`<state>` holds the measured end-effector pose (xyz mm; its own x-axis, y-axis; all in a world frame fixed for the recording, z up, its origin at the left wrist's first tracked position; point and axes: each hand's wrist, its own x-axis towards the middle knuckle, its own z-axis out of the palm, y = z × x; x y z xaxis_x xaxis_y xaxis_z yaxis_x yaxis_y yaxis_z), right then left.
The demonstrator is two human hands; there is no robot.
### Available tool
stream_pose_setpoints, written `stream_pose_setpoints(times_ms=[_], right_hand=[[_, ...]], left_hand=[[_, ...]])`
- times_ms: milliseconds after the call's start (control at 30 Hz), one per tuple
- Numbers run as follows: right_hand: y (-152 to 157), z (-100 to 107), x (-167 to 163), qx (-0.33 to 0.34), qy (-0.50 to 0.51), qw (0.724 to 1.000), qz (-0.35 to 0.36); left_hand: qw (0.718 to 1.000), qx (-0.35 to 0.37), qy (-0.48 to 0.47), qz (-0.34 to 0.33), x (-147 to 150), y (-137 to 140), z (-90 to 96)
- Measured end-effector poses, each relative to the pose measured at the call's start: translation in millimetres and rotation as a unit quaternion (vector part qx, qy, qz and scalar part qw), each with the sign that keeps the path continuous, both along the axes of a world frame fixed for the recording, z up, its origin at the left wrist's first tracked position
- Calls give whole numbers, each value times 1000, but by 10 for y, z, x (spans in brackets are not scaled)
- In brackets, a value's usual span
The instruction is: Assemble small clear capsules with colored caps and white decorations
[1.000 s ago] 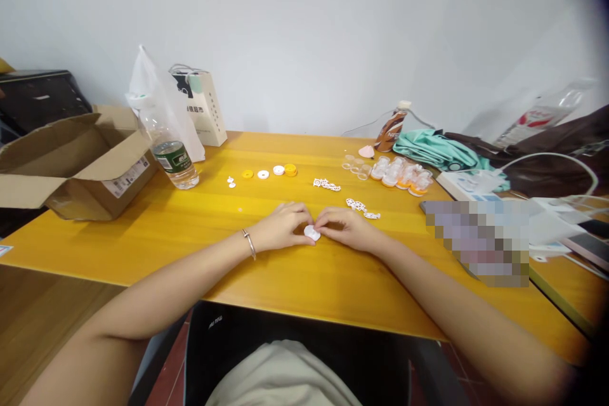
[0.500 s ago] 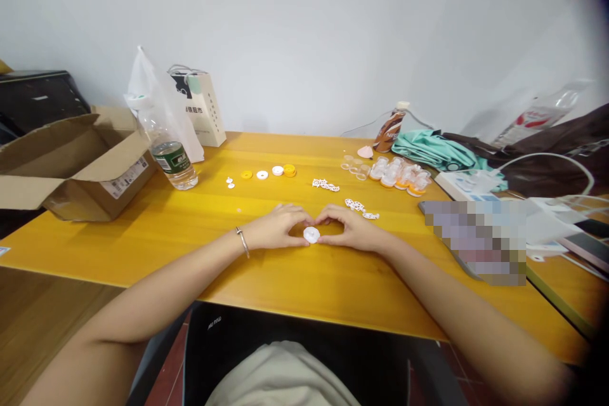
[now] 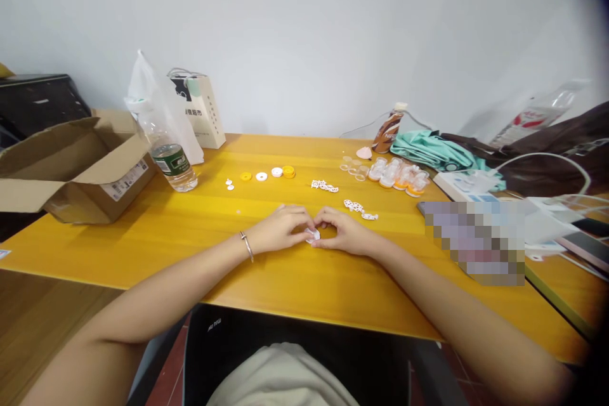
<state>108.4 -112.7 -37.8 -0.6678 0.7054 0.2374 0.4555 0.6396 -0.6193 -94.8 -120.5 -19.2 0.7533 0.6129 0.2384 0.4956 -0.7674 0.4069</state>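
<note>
A small white round plastic piece (image 3: 313, 236) is gripped between my two hands just above the yellow table (image 3: 285, 285). My left hand (image 3: 284, 228) pinches its left side and its fingers cover part of it. My right hand (image 3: 343, 230) holds the right edge between thumb and fingers. Beyond the hands lie white openwork pieces (image 3: 325, 186), with more white openwork pieces (image 3: 360, 209) close to the right hand. Farther back sit a yellow disc (image 3: 245, 176), a white disc (image 3: 261, 176), a white round part (image 3: 276, 172) and yellow rings (image 3: 288, 171).
An open cardboard box (image 3: 95, 184) and a water bottle (image 3: 174, 165) stand left. Clear rings (image 3: 354, 167), clear cups with orange bases (image 3: 399, 176), a brown drink bottle (image 3: 387, 130) and a folded teal cloth (image 3: 432, 149) are at back right. A blurred-out flat device (image 3: 471, 241) lies right.
My left fingers have moved right, over the white round piece, covering more of it. The piece now looks tilted. Both hands remain in about the same place.
</note>
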Motion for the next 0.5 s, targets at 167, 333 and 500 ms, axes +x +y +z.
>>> stream_pose_setpoints(times_ms=[167, 333, 500], right_hand=[[-2, 0, -6, -10, 11, 1000, -9], [-27, -22, -43, -187, 105, 977, -8], [-37, -38, -82, -332, 227, 915, -19]], left_hand=[[999, 31, 7, 15, 52, -9, -43], [997, 71, 2, 22, 35, -45, 16], [995, 90, -2, 33, 10, -64, 78]])
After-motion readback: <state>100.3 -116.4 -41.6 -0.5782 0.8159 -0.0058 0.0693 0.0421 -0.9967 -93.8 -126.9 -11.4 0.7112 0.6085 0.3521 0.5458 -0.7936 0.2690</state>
